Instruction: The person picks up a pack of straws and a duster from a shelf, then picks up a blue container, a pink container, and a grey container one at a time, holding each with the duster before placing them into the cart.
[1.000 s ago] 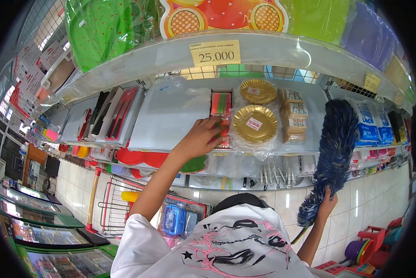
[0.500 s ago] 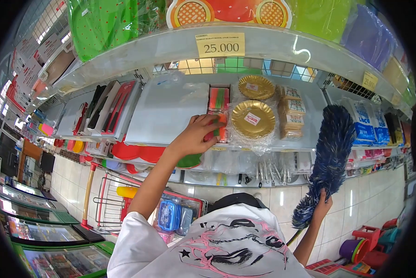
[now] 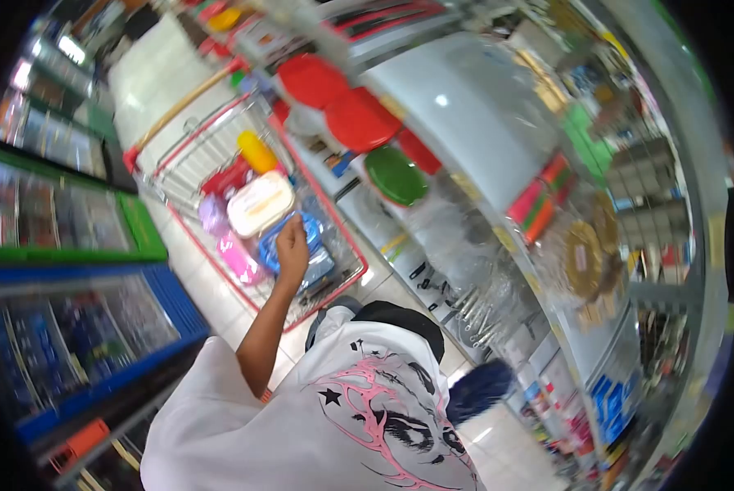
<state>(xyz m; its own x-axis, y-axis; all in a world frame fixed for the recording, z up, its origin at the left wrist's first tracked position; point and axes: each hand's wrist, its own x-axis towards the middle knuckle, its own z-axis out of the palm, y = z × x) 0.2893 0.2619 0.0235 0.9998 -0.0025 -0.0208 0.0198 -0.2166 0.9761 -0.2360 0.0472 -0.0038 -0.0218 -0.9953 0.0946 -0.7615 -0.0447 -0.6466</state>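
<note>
Now the left hand is over the cart, its fingers bent inward at the blue container; blur hides how tightly they close and whether they grip it. The container lies inside the near part of the cart, with the cream-lidded box just beyond it and the pink item to its left. The right hand is out of view, so its state cannot be told; the blue duster shows to the right of the shirt.

The cart's red right edge runs close along the shelving, leaving little room there. Left of the cart, a strip of tiled floor separates it from the blue-framed freezer, and wider floor opens at the far left.

Compared with the earlier frames, the view has swung left, and the left hand has left the orange-and-pink packs on the shelf.
</note>
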